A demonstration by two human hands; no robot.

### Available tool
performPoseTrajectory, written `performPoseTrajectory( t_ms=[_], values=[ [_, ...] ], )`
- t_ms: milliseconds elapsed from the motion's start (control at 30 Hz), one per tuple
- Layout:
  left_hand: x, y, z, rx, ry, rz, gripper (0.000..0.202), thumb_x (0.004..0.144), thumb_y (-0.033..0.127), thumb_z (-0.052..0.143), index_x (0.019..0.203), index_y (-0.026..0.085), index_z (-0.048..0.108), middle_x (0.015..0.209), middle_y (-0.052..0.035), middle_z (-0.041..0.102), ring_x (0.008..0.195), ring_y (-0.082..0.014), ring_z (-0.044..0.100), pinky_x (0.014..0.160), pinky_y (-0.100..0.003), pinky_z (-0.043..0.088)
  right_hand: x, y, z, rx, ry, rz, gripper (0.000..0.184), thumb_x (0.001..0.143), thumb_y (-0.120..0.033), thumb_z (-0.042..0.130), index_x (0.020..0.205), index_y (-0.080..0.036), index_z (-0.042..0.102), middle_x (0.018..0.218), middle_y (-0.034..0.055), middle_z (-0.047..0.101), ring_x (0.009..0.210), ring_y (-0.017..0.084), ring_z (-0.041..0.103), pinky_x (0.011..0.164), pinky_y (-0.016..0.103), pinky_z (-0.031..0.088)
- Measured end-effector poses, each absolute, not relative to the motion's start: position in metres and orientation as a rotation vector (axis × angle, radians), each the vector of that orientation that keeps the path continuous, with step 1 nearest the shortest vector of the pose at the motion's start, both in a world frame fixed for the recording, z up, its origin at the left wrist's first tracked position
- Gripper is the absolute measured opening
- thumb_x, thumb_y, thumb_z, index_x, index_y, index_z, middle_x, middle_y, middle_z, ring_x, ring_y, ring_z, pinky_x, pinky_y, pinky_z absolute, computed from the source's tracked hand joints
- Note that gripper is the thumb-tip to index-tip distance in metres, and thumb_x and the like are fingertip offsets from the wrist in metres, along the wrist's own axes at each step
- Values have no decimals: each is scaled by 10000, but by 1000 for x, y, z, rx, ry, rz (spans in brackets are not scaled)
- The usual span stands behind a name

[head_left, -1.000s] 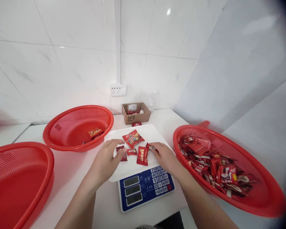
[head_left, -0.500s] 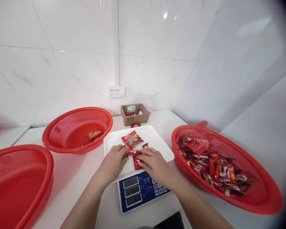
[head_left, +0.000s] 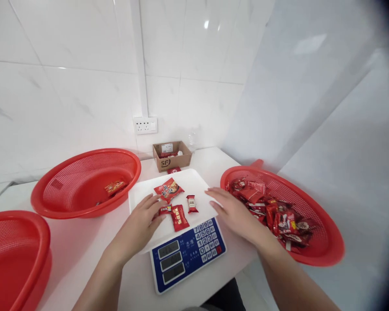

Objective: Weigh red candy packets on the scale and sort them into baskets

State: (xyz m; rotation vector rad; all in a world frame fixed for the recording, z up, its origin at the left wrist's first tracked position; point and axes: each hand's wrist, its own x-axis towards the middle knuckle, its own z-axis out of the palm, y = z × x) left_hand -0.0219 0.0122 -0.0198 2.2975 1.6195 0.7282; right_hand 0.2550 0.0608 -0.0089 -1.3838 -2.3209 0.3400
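My left hand (head_left: 141, 224) is over the left side of the white scale tray (head_left: 199, 181), its fingers apart. Its thumb and fingertips are beside a small red packet (head_left: 165, 210); whether they touch it I cannot tell. My right hand (head_left: 231, 211) is open and holds nothing, above the tray's right edge. Between the hands lie a red snack packet with gold lettering (head_left: 179, 218) and a small red packet with a pale label (head_left: 191, 204). A larger red snack bag with a food picture (head_left: 169, 190) lies behind them.
The blue scale panel (head_left: 188, 255) faces me. A red basket (head_left: 330, 246) heaped with red packets stands right. Another red basket (head_left: 84, 157) with a few packets is back left; a third (head_left: 19, 216) is nearer. A cardboard box (head_left: 178, 163) sits by the wall.
My hands have moved apart, the right one back to the tray's right side. The small packets that were bunched between my fingers now lie spread out on the tray. The view has shifted right.
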Motion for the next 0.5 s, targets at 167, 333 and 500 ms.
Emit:
performPoseTrajectory(
  t_ms=[167,333,500],
  values=[
    [-26,11,-9,2197,1730,1049,339,884,421,439,1138,258,593,1264,-67,572,1204,-261,493,956,-415,445,319,74,-2,-1732,-2358,465,284,833,-198,455,1012,-204,676,1079,104,679,969,272,638,860,417,468],
    [-22,6,-4,2213,1676,1115,336,863,458,464,1109,278,606,1215,-57,611,1119,-266,561,897,-395,482,338,95,-30,-1719,-2376,574,298,681,-210,633,972,-219,696,1022,75,709,885,244,667,779,333,505],
    [-19,3,-3,2204,1675,1053,306,863,416,470,1109,294,606,1202,-42,620,1094,-258,579,863,-369,498,331,106,-57,-1670,-2272,449,271,735,-293,593,974,-213,694,1007,101,709,930,259,650,821,374,488]
  ],
)
